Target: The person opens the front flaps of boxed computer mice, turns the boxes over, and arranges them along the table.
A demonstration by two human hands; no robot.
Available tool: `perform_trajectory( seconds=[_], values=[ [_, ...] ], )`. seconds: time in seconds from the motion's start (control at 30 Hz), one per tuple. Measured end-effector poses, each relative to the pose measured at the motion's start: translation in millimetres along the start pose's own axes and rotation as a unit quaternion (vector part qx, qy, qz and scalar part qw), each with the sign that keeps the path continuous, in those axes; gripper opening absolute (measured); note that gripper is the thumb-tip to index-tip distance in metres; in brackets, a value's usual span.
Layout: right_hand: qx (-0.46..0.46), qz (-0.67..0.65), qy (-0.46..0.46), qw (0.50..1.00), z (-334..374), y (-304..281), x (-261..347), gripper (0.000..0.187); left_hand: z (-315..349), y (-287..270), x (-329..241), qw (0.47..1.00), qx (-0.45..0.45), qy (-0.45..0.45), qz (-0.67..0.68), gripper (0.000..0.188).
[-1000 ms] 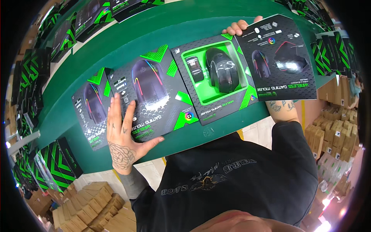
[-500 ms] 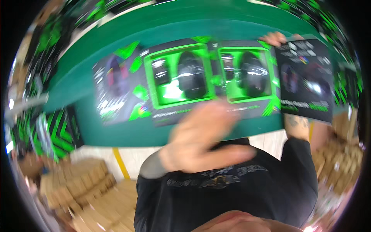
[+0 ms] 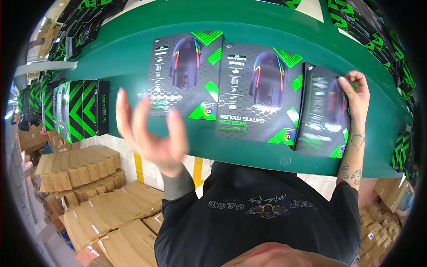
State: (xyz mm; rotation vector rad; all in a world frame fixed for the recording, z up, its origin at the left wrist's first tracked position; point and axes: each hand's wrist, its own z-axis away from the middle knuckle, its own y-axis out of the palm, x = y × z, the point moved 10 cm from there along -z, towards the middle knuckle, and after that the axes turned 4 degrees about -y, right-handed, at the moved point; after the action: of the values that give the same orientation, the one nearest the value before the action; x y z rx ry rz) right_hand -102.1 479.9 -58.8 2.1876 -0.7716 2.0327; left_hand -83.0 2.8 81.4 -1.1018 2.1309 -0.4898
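Right hand (image 3: 357, 95): brought round from the raised cover, held a second ago, to the right edge of the right-hand glossy black-and-green cardboard mouse box (image 3: 322, 111); thumb-first on the far corner, with fingers partly curled; gripping or merely pressing, cannot tell.
Left hand (image 3: 155, 140): no longer laid over a closed box as a second ago; raised, motion-blurred and wide open, with spread fingers directed away from the body; holding nothing; overlapping in view the near corner of the left glossy black-and-green cardboard mouse box (image 3: 184, 75), contact unclear.
Covers: now showing printed mice on all three; half a second ago, two green-framed windows with black mice in view.
Middle glossy black-and-green cardboard mouse box (image 3: 260, 93): face up, between the other two.
Long axes: running away from the body, near parallel; in the middle and right ones, slightly rightward at the far end.
Lettering: near the body, upside down.
Green worktop (image 3: 120, 66): under all three.
Left end: black boxes with green chevrons (image 3: 84, 109), standing in a row.
Below: stacked brown cartons (image 3: 111, 218).
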Motion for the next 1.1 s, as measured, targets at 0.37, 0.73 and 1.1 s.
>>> perform_trajectory(
  seconds=[0.37,0.73,1.1],
  values=[
    [0.105,-0.012,0.033,0.994,-1,27,9,0.024,21,32,105,0.937,0.301,-0.158,0.074,0.114],
    [0.107,0.004,0.023,0.994,-13,17,10,0.025,3,32,-14,0.941,0.251,0.012,0.225,0.092],
    [0.073,0.040,0.006,0.997,2,6,15,0.036,13,28,-102,0.955,0.053,0.185,0.226,0.047]
  ],
)
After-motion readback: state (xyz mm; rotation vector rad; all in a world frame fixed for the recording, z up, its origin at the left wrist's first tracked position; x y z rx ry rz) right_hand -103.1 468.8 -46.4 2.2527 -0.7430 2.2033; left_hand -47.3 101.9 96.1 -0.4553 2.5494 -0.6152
